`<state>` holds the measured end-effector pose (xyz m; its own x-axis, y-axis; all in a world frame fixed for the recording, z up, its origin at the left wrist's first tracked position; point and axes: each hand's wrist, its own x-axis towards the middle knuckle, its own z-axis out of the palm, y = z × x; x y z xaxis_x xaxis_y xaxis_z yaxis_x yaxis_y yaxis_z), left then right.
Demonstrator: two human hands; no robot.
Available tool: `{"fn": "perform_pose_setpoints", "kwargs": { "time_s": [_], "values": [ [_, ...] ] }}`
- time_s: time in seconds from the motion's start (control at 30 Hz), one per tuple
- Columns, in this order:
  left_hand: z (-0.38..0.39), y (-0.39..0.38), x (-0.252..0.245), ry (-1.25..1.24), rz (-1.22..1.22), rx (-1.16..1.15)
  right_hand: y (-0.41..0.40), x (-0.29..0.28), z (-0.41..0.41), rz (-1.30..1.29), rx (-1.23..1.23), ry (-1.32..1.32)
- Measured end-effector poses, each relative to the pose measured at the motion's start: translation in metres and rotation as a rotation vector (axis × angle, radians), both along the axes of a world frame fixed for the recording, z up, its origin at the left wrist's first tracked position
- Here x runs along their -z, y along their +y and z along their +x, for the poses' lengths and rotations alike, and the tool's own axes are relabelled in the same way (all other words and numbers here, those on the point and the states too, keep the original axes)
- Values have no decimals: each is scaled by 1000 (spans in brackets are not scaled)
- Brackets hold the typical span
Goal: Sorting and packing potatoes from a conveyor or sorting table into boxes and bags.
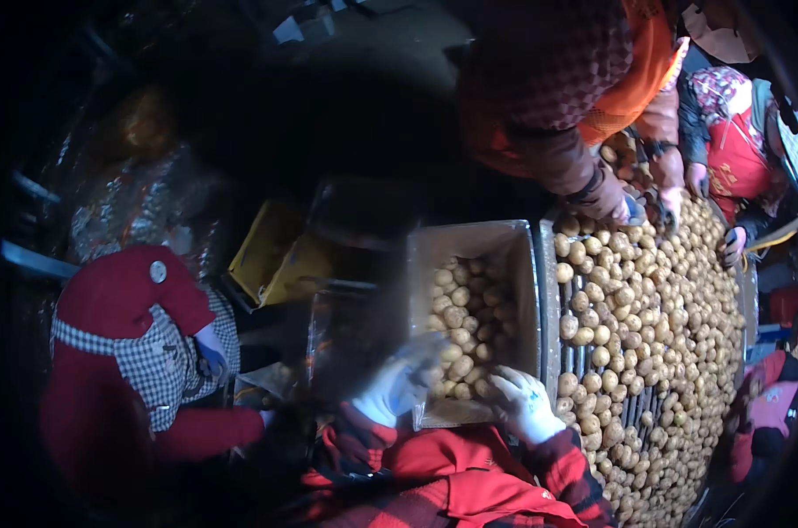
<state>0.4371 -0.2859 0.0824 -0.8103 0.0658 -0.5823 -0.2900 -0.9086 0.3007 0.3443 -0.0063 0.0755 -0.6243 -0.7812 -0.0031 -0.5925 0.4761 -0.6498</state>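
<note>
A cardboard box, partly filled with potatoes, stands before me. My left hand, in a white work glove, reaches over the box's left side near the front. It is blurred, and whether its fingers hold anything cannot be told. My right hand, gloved in white too, is at the front right corner. Its fingertips reach inside, close to the potatoes there; no potato shows clearly in its grip. To the right of the box, many loose potatoes cover a roller conveyor.
Across the conveyor's far end, a person in an orange apron bends over the potatoes. Another in a red apron works beside them. A person in a checked apron is at left. Yellow boxes stand between us. A pink-clad person is far right.
</note>
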Motion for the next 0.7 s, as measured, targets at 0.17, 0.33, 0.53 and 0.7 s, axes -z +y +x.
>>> {"fn": "perform_pose_setpoints", "kwargs": {
  "time_s": [0.17, 0.33, 0.53, 0.7],
  "values": [
    [-34, -118, 72, 249, 252, -55, 41, -57, 44, 157, 138, -159],
    [-108, -392, 176, 105, -288, -142, 41, -31, 81, -100, 139, -175],
    [-196, -280, 213, -73, -473, -325, 119, -50, 104, 16, 589, -155],
    [-152, -122, 151, 423, -1305, -74, 185, -33, 107, 129, 1035, 62]
  ]
}}
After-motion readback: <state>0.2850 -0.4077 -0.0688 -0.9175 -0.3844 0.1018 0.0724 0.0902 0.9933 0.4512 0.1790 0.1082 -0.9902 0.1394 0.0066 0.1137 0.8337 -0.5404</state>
